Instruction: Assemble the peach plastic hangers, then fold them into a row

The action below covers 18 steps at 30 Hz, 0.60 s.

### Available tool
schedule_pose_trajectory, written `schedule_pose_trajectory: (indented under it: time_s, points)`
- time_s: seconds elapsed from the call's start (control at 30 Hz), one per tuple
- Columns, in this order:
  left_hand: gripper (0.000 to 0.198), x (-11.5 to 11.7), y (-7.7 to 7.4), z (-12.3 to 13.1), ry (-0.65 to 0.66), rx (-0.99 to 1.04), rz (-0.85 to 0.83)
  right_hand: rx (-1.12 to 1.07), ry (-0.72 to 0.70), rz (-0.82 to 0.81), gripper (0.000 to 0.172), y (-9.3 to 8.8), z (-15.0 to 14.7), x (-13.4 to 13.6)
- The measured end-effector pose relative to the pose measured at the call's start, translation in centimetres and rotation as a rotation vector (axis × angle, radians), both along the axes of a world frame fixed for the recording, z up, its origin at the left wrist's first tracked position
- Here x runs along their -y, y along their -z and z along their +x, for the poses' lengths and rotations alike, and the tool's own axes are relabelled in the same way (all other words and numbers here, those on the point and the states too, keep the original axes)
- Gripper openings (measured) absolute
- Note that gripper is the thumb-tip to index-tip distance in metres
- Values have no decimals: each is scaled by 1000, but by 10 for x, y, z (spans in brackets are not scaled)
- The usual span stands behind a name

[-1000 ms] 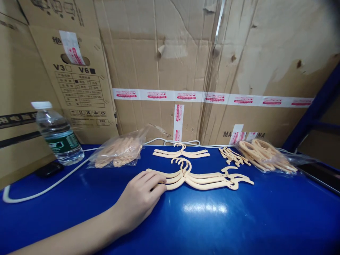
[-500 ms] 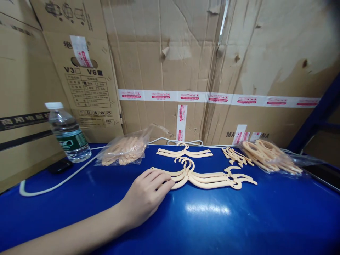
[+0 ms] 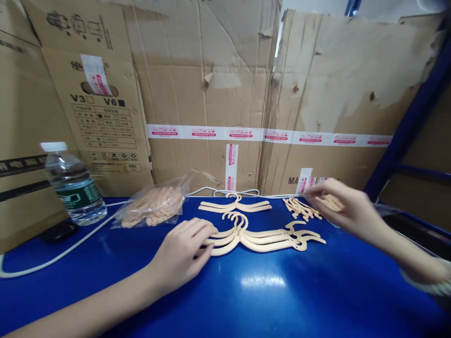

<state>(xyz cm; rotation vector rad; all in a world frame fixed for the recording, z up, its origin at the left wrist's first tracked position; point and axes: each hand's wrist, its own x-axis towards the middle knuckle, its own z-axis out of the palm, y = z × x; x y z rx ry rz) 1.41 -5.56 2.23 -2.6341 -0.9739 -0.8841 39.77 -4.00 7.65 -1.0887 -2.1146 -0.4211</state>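
"Left hand [image 3: 186,246]?"
"I see it curled over the left arms of the 3 front hangers [image 3: 252,244] on the blue table [image 3: 260,310], grip unclear."
"Right hand [image 3: 345,206]?"
"Near the small pieces [image 3: 301,208]; I can't tell whether it holds anything."

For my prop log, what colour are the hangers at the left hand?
Pale beige; the hangers show best in the head view.

White glare was thrown onto the glossy blue tabletop [image 3: 262,305], the right hand [image 3: 347,206] was softened by slight blur, and the plastic water bottle [image 3: 75,190] was slanted by wide-angle edge distortion.
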Motion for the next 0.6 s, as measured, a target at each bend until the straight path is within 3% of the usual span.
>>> schedule_pose_trajectory:
  time_s: [0.23, 0.43, 0.6]
  points:
    - [22, -41, -19, -4, -123, -50, -147, 229, 20, -138, 23, 42, 36, -53]
    - [24, -83, -17, 7, -186, -213, -176, 224, 66, -164, 24, 63, 36, -59]
    - [19, -94, -14, 17, -229, -312, -191, 209, 101, -158, 24, 70, 35, -65]
